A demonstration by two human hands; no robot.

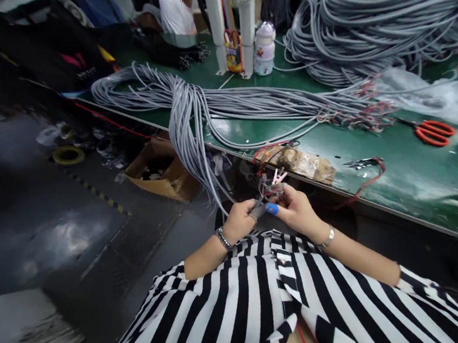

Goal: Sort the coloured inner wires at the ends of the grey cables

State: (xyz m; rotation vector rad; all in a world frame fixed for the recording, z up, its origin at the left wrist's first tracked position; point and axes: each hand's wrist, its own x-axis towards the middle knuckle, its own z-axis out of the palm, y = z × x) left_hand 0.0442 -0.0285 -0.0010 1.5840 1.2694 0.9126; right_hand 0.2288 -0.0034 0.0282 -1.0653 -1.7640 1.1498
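My left hand (240, 220) is closed around the end of a grey cable (259, 208) in front of the bench edge. Close beside it, my right hand (297, 212) pinches the thin coloured wires (269, 188) that fan out of the cable end; a blue cover sits on its thumb. Pale pink-white tips (279, 176) stick up past the right fingers. A long bundle of grey cables (246, 100) lies on the bench, and part of it hangs over the edge left of my hands.
On the green bench (378, 188) lie orange-handled scissors (434, 132), small black snips (363, 163) and a taped block (302, 163). A big cable coil (384, 13) is at back right, near a bottle (264, 49). An open cardboard box (163, 170) sits below. Another person (176, 8) is behind.
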